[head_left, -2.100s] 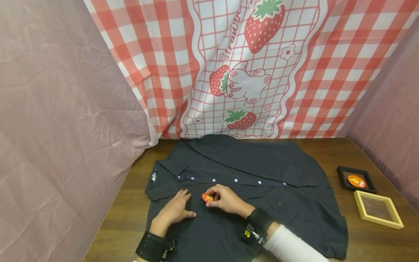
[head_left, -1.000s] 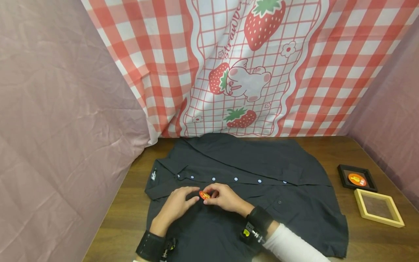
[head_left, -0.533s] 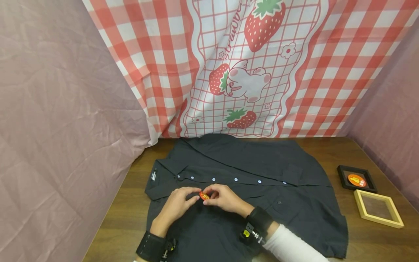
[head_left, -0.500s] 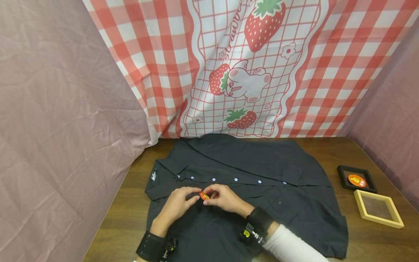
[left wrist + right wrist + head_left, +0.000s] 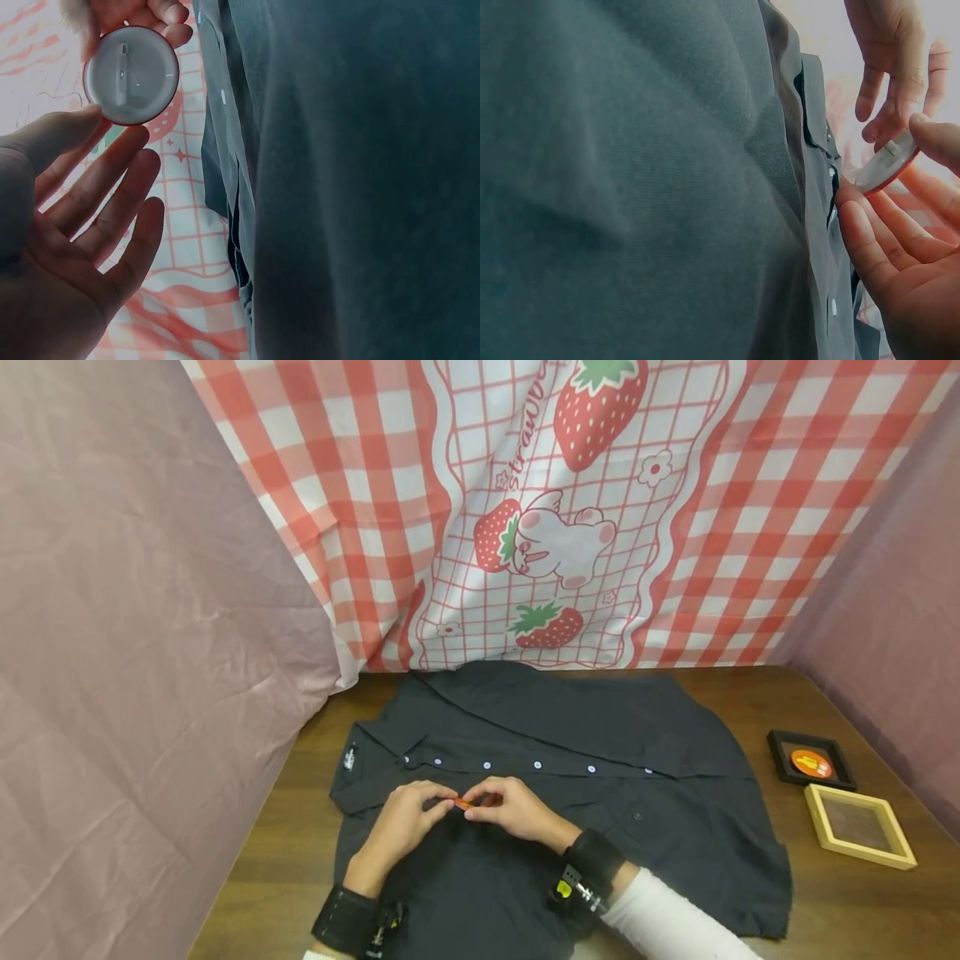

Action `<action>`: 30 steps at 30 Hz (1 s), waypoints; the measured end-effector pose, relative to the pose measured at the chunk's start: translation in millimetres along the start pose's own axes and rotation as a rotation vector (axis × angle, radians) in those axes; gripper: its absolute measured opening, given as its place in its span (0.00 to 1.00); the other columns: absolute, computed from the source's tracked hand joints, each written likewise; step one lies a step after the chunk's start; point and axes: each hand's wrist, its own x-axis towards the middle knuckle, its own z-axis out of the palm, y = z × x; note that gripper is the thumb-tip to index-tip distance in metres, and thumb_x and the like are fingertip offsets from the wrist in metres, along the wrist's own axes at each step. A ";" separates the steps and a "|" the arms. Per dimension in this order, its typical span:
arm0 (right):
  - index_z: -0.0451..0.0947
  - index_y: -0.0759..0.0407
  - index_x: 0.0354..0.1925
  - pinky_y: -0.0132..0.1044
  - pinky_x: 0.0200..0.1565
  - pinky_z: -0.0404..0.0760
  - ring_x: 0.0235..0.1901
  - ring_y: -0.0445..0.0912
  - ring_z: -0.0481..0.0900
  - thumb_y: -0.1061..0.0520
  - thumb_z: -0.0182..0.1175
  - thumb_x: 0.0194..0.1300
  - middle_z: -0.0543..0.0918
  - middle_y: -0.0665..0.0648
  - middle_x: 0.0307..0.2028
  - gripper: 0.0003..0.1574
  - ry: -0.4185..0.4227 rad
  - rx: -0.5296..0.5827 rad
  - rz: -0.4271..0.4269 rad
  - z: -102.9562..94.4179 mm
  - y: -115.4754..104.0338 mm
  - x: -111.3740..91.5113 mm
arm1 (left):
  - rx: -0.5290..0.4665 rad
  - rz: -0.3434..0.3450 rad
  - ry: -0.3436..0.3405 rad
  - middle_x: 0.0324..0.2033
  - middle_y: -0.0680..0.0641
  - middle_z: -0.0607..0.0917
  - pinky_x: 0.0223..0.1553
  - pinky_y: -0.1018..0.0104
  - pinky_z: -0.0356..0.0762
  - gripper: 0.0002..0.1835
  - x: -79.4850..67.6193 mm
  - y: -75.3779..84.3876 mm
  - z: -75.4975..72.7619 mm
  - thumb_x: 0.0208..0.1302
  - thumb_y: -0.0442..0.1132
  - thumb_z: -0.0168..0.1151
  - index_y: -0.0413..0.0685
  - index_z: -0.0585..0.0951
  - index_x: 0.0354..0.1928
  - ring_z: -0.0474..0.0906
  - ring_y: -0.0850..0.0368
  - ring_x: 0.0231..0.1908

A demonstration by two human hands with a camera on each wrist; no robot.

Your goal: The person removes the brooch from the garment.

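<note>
While the badge (image 5: 463, 804) sits in fingertips over the shirt (image 5: 480, 881), a slip or a prick is the main risk

The badge is just above the shirt's near front panel, toward the collar end, & looks lifted off the cloth. L hand (image 5: 405, 818) pinches its edge w/ thumb & index, other fingers loosely spread; R hand (image 5: 517, 810) pinches the opp. edge b/w thumb & fingers. Badge is tilted nearly edge-on in the head view; L wrist view shows its back w/ the pin (image 5: 122, 75). Can't tell if the pin is latched.

What could go wrong, my guess: the rim is thin & prob. smooth, so if either hand eases off too early the badge could twist or drop onto the shirt. If the pin's loose, it could jab a fingertip, b/c both hands are so close to the back; if it catches the shirt at an angle, it could pucker or snag the cloth.

Low risk elsewhere: black frame (image 5: 777, 758) w/ a 2nd badge (image 5: 812, 764) in it, plus wooden frame (image 5: 866, 855), both on the table (image 5: 255, 843) right of the shirt, well apart from the hands.
</note>
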 end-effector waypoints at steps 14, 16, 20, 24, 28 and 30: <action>0.84 0.64 0.43 0.25 0.37 0.79 0.31 0.33 0.78 0.59 0.68 0.60 0.86 0.60 0.36 0.13 0.037 0.066 0.015 -1.3 -4.6 0.7 | -0.032 -0.010 0.041 0.34 0.52 0.89 0.40 0.62 0.82 0.04 1.5 1.0 -1.1 0.58 0.37 0.69 0.51 0.89 0.35 0.85 0.58 0.37; 0.83 0.65 0.43 0.25 0.37 0.79 0.31 0.32 0.77 0.60 0.67 0.60 0.86 0.61 0.36 0.13 0.041 0.074 0.013 -0.4 -4.4 0.7 | -0.040 -0.010 0.043 0.33 0.52 0.89 0.38 0.63 0.81 0.04 1.3 0.7 -0.7 0.58 0.38 0.69 0.51 0.88 0.35 0.85 0.59 0.36; 0.83 0.66 0.43 0.25 0.36 0.79 0.31 0.32 0.77 0.60 0.67 0.60 0.86 0.61 0.36 0.13 0.045 0.073 0.016 0.7 -3.8 1.2 | -0.041 -0.010 0.040 0.34 0.53 0.89 0.38 0.64 0.81 0.04 1.2 0.2 -0.5 0.59 0.38 0.69 0.51 0.88 0.36 0.84 0.60 0.36; 0.84 0.65 0.43 0.25 0.36 0.79 0.31 0.32 0.77 0.60 0.67 0.60 0.86 0.60 0.36 0.12 0.054 0.058 0.023 1.4 -4.3 1.6 | -0.047 -0.024 0.033 0.34 0.53 0.89 0.39 0.64 0.82 0.04 0.6 -0.4 -0.1 0.60 0.39 0.68 0.51 0.88 0.36 0.84 0.61 0.36; 0.84 0.64 0.42 0.26 0.35 0.78 0.30 0.32 0.76 0.60 0.67 0.61 0.86 0.59 0.34 0.11 0.064 0.044 0.021 2.9 -4.0 0.8 | -0.058 -0.027 0.035 0.34 0.53 0.89 0.38 0.66 0.81 0.04 -0.1 0.1 -0.3 0.59 0.39 0.69 0.51 0.88 0.36 0.83 0.62 0.35; 0.84 0.64 0.41 0.26 0.33 0.78 0.29 0.32 0.76 0.60 0.67 0.61 0.86 0.59 0.34 0.11 0.070 0.034 0.020 3.7 -3.3 0.6 | -0.057 -0.021 0.038 0.34 0.53 0.89 0.37 0.67 0.81 0.04 -0.2 0.5 -0.6 0.59 0.39 0.69 0.51 0.88 0.36 0.83 0.62 0.34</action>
